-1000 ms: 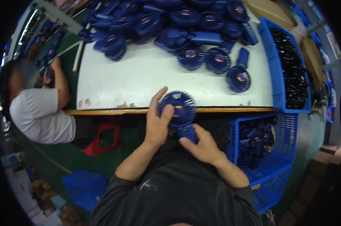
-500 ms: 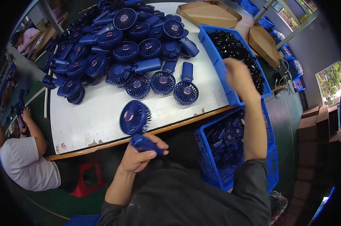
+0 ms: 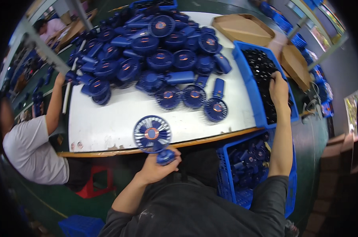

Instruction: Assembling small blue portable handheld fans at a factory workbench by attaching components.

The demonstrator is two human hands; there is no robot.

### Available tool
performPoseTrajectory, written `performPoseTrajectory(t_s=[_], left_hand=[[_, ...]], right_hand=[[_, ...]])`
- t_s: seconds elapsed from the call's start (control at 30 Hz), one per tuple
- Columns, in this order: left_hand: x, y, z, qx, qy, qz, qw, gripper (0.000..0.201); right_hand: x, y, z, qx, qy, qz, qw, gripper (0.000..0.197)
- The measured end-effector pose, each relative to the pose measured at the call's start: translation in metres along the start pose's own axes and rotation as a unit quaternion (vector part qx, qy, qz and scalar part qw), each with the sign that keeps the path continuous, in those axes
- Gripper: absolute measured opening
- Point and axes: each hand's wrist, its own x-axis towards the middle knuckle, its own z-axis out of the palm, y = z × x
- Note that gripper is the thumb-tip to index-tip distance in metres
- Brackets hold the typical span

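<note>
My left hand [image 3: 160, 168] is closed round the handle of a dark blue handheld fan [image 3: 152, 134] at the table's near edge. The fan's round grille faces up, with an orange-ringed hub at its centre. Over on the right, my right hand [image 3: 280, 91] reaches into a blue bin [image 3: 248, 85] filled with small black parts [image 3: 262, 67]. Its fingers curl in among these parts; whether a piece sits between the fingertips is too small to make out.
A big heap of similar blue fans [image 3: 159, 59] covers the far part of the white table [image 3: 107, 126]. Below its edge stands a blue crate [image 3: 226, 173] of fans. Cardboard trays [image 3: 244, 29] lie behind the bin. At left a co-worker in a white shirt [image 3: 36, 150] sits near a red stool [image 3: 98, 181].
My right hand has moved from above the bin's near side down into the black parts. The fan in my left hand has turned, its grille now facing up more squarely. The whole view has shifted.
</note>
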Motion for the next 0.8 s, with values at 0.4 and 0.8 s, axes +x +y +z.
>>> performPoseTrajectory(t_s=[0.4, 0.8], left_hand=[[0.028, -0.019, 0.0, 0.157, 0.18, 0.179, 0.954, 0.028], [0.01, 0.005, -0.001, -0.139, -0.062, -0.039, 0.988, 0.034]], right_hand=[[-0.178, -0.248, -0.01, 0.59, -0.34, 0.017, 0.732, 0.031], [-0.131, -0.27, -0.018, 0.461, -0.238, -0.268, 0.812, 0.033]])
